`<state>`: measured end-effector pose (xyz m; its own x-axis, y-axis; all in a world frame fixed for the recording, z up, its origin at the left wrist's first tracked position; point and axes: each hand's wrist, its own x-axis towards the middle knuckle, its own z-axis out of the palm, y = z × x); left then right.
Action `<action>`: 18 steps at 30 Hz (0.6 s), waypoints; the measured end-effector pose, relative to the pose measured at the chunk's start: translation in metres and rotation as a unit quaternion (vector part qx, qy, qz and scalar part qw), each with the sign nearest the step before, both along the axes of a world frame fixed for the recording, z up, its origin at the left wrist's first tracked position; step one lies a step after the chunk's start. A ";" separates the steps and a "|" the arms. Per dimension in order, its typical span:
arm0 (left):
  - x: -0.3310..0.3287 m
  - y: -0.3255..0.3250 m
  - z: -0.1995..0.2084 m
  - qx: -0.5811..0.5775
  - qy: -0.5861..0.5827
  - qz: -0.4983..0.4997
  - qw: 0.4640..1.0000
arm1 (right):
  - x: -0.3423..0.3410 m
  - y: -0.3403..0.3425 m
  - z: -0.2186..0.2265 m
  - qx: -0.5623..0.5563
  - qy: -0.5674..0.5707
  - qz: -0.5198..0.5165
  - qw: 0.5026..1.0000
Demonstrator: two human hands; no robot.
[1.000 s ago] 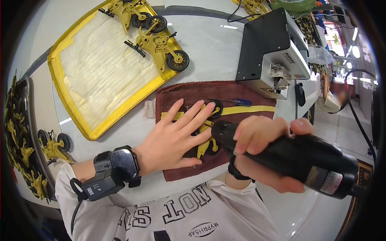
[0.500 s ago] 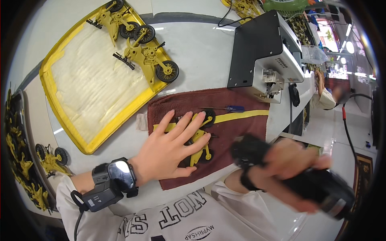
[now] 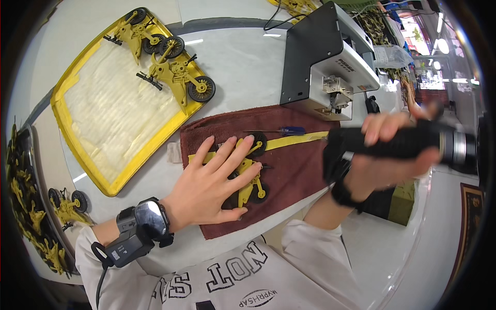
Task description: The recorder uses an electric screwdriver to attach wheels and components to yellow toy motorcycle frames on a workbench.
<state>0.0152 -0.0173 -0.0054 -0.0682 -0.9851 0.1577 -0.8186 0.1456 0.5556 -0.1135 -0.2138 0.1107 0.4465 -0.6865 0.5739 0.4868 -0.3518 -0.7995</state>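
Note:
My left hand lies spread and flat over a yellow toy motorcycle with black wheels, on a dark red cloth. The hand covers part of the toy. A yellow strip crosses the cloth, and a small blue-handled screwdriver lies just beyond the toy. On the right, my right hand is wrapped round a black cylindrical tool with a silver ring, which looks like an electric screwdriver. It is held in the air above the table's right side, somewhat blurred.
A yellow-rimmed padded tray holds two yellow toy motorcycles. A black and silver machine stands at the back right. Another toy motorcycle and a dark tray full of yellow parts are at the left.
My right hand has moved up and slightly right with the black tool, which now lies nearly level. The left hand stays on the toy motorcycle. The whole view has shifted slightly.

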 end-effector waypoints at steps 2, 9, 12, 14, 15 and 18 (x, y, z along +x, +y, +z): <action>-0.001 -0.001 0.002 0.001 0.009 -0.005 1.000 | -0.005 0.032 -0.008 -0.004 -0.028 0.069 0.997; 0.001 -0.001 0.000 0.013 -0.003 -0.006 1.000 | 0.019 0.051 -0.036 -0.050 -0.018 0.097 0.994; 0.002 -0.001 0.000 0.010 -0.003 -0.006 1.000 | 0.020 0.045 -0.037 -0.048 -0.025 0.103 0.993; 0.001 -0.001 -0.001 0.003 0.006 -0.005 1.000 | 0.021 0.045 -0.038 -0.022 -0.038 0.106 0.993; 0.001 -0.002 -0.001 0.004 0.007 -0.005 1.000 | 0.022 0.045 -0.038 0.004 -0.051 0.107 0.993; 0.001 -0.002 -0.001 0.007 0.011 -0.008 1.000 | 0.027 0.040 -0.045 0.031 -0.041 0.109 0.993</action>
